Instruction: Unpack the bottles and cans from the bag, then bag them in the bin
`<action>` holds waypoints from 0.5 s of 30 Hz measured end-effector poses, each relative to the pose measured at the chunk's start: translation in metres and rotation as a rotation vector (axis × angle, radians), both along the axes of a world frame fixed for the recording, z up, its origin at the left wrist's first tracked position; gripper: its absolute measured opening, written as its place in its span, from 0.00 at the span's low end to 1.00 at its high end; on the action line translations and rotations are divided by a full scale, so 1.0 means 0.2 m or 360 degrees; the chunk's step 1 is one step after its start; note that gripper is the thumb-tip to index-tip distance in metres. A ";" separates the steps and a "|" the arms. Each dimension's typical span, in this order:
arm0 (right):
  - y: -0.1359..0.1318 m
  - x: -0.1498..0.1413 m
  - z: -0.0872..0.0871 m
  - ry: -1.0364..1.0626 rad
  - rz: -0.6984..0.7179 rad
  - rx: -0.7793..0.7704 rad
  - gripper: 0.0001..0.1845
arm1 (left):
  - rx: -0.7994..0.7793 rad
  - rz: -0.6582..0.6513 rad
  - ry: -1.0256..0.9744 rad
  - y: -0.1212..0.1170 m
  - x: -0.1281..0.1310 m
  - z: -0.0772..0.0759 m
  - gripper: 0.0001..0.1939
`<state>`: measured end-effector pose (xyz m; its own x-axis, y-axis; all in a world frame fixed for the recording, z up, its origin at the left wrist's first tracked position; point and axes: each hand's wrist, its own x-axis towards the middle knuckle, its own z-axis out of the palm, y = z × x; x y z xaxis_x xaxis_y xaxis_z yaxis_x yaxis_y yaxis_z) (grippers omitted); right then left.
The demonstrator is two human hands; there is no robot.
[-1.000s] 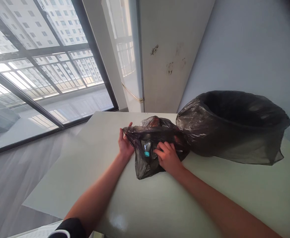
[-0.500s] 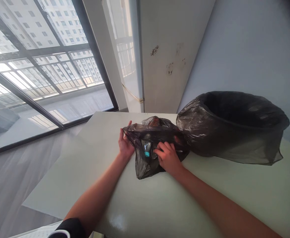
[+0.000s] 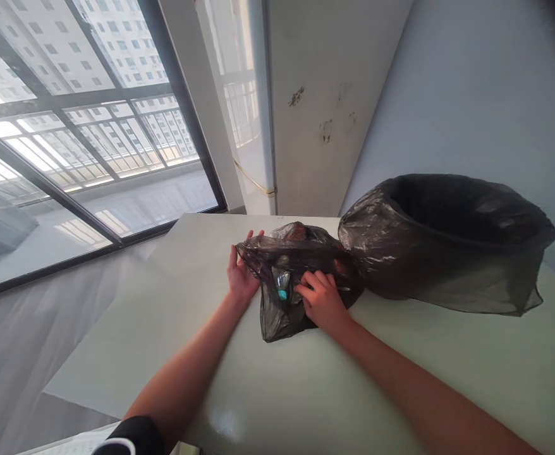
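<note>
A dark, see-through plastic garbage bag lies crumpled on the table with its mouth spread towards me. In its mouth is a clear bottle with a teal cap; reddish items show dimly through the film. At the bag's left edge is my left hand, palm up and fingers stretched out, partly behind the film. My right hand has its fingers curled on the near right rim, gripping the plastic. What lies under those fingers is hidden.
A bin lined with a black bag stands at the right, against the wall, touching the smaller bag. The pale table ends at the left above a wooden floor. Behind stands a stained white cabinet-like panel; sliding glass doors are at left.
My left hand's fingers have spread slightly and show more above the bag's edge. My right hand and the bag are nearly unchanged.
</note>
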<state>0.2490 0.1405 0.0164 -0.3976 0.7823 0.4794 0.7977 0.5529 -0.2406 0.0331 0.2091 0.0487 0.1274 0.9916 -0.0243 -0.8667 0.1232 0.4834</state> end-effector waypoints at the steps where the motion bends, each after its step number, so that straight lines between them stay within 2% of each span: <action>1: 0.00 0.00 0.00 -0.0010 -0.0001 -0.0006 0.15 | -0.0002 0.0001 -0.0013 0.00 0.00 0.00 0.28; 9: 0.00 0.00 -0.01 0.0002 -0.0003 -0.0008 0.15 | -0.0034 0.0009 -0.0092 0.01 0.00 0.00 0.27; 15: 0.00 0.00 -0.01 -0.0019 -0.0001 -0.0015 0.15 | -0.0059 0.0013 -0.0026 0.00 0.00 0.00 0.27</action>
<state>0.2492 0.1412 0.0136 -0.4029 0.7871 0.4670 0.8009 0.5502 -0.2364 0.0333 0.2086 0.0497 0.1203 0.9910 -0.0593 -0.8754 0.1340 0.4645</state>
